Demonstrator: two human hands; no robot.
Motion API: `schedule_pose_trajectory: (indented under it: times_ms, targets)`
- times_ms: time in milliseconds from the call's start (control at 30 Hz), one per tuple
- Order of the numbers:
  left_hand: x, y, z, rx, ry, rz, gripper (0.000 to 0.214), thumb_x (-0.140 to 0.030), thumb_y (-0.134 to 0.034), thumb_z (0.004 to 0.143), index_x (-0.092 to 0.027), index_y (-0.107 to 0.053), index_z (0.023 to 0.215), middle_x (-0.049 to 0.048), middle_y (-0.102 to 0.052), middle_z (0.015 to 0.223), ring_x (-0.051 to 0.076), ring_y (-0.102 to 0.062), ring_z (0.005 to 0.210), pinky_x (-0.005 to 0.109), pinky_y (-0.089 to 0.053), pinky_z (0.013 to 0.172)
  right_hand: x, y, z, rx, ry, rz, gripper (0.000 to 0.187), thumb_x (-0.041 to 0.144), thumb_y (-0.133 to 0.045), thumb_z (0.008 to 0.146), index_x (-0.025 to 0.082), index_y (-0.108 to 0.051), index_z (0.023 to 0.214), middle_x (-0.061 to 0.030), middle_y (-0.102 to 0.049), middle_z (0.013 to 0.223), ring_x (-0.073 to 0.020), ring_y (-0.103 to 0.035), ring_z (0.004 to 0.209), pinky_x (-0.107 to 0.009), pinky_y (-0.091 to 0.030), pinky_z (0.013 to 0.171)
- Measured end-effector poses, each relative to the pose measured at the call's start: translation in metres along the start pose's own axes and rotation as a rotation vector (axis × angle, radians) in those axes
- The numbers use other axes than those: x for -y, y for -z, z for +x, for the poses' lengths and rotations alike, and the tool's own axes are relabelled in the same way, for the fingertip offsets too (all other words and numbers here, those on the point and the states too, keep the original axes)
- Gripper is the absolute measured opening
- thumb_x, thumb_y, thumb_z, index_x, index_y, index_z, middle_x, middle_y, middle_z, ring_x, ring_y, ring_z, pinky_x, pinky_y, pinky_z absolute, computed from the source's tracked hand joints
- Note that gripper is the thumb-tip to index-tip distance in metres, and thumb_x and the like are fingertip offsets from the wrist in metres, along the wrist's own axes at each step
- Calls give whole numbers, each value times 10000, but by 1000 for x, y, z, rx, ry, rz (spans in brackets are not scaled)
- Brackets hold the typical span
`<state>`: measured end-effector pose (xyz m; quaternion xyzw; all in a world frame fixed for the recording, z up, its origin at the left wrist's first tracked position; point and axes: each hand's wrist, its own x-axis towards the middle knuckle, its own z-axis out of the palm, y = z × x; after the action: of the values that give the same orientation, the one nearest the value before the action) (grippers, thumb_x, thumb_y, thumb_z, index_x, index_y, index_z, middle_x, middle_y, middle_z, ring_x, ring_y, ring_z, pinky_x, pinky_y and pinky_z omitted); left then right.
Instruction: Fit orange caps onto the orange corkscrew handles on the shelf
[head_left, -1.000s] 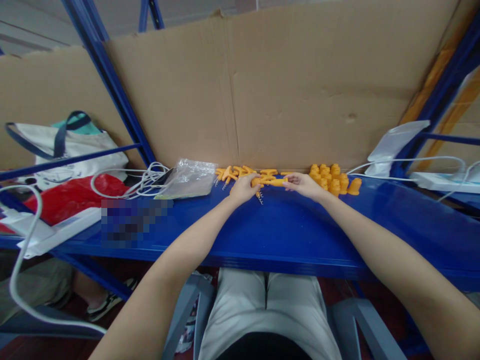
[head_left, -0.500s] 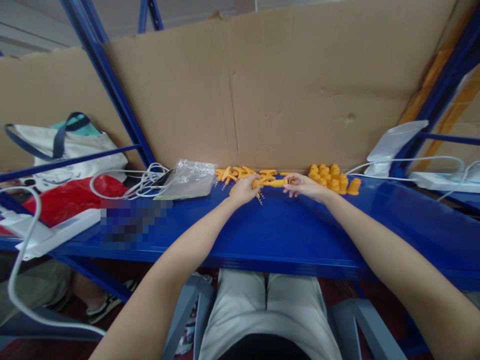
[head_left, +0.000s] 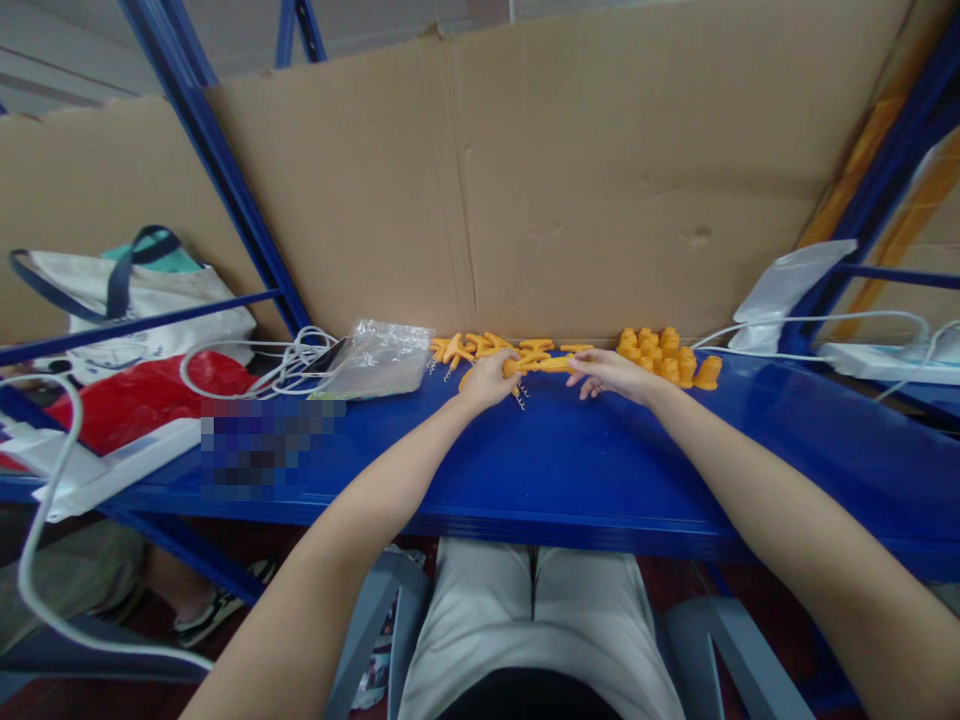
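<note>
My left hand [head_left: 491, 380] is closed around orange plastic corkscrew parts, and some orange shows at both sides of the fingers. Just below its fingertips, metal spirals [head_left: 520, 400] stick out over the blue tabletop. My right hand [head_left: 613, 377] has its fingers apart and appears to hold nothing. Its fingertips are close to the end of a slim orange piece [head_left: 553, 364] between the hands; whether they touch it I cannot tell. Behind my left hand lie several orange corkscrew handles [head_left: 456, 350] with metal spirals.
Several orange cup-shaped pieces [head_left: 667, 355] stand right of my right hand. Clear plastic bags [head_left: 386, 360] and white cables [head_left: 300, 362] lie at left. A cardboard sheet [head_left: 570, 180] rises behind the blue tabletop [head_left: 570, 460]. A power strip [head_left: 142, 460] is at far left.
My right hand's fingers have loosened and spread, and the orange ring-like end seen between them before no longer shows. My left hand has hardly moved.
</note>
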<state>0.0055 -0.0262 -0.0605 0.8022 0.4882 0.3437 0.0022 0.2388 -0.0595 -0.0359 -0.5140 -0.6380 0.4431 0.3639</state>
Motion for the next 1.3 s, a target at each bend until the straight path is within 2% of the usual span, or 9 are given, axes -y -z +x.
schedule_pose_trajectory:
  times_ms: [133,267,400,567,767,900,1100,1200,1300]
  targets:
    - [0,1,0,16,16,6,291,-227,-660,824,-138,-653,1101,52,-694,815,190,-650,764,303,-490,752,-4,3,2,20,33,5,253,177,-617,897,173,-536,1137,-43,-725,809,-101,-619,552,-203,-482,520]
    - [1,0,0,14,21,2,283,-233,-653,824,-147,-654,1093,31,-671,768,185,-632,732,299,-481,721,-6,3,3,34,36,2,75,212,-603,914,174,-545,943,-7,-663,660,-91,-576,498,-193,-437,480]
    - [1,-1,0,16,12,-18,274,-238,-655,819,-145,-658,1076,13,-639,709,175,-609,688,288,-466,694,-5,3,2,57,23,34,202,290,-540,965,185,-505,795,-1,-611,600,-81,-549,484,-189,-439,490]
    - [4,-3,2,23,14,-49,294,-250,-660,807,-141,-654,1080,10,-636,706,170,-597,669,285,-456,682,-8,3,5,37,40,50,213,369,-519,975,175,-552,895,-64,-690,788,-82,-579,527,-184,-454,474]
    - [8,-8,4,26,-2,-81,273,-248,-661,800,-151,-654,1055,-2,-624,680,164,-589,650,266,-440,651,-16,7,15,17,61,67,249,230,-677,867,189,-598,1099,-75,-726,985,-93,-638,607,-193,-489,522]
    - [9,-9,4,15,-15,-99,266,-266,-673,793,-162,-655,1037,-13,-617,673,156,-583,640,258,-435,647,-16,9,15,-2,103,53,142,281,-687,872,157,-654,932,-67,-729,849,-88,-610,557,-198,-457,507]
    - [9,-6,4,25,-33,-131,267,-262,-672,791,-150,-658,1033,-27,-583,642,134,-538,605,248,-410,629,-12,5,14,-30,120,17,331,390,-650,902,140,-632,686,-57,-685,666,-75,-564,500,-194,-403,473]
    - [10,-6,4,21,-42,-141,268,-261,-681,787,-144,-660,1027,-35,-559,628,126,-512,593,243,-391,616,-11,4,13,-22,113,14,314,383,-629,918,142,-626,716,-58,-690,684,-73,-561,500,-192,-404,468]
    - [10,-7,5,13,-36,-154,261,-270,-689,784,-149,-659,1013,-49,-523,607,115,-483,574,233,-364,591,-11,6,12,8,96,56,184,335,-608,935,160,-614,877,-44,-701,736,-82,-582,519,-192,-422,469]
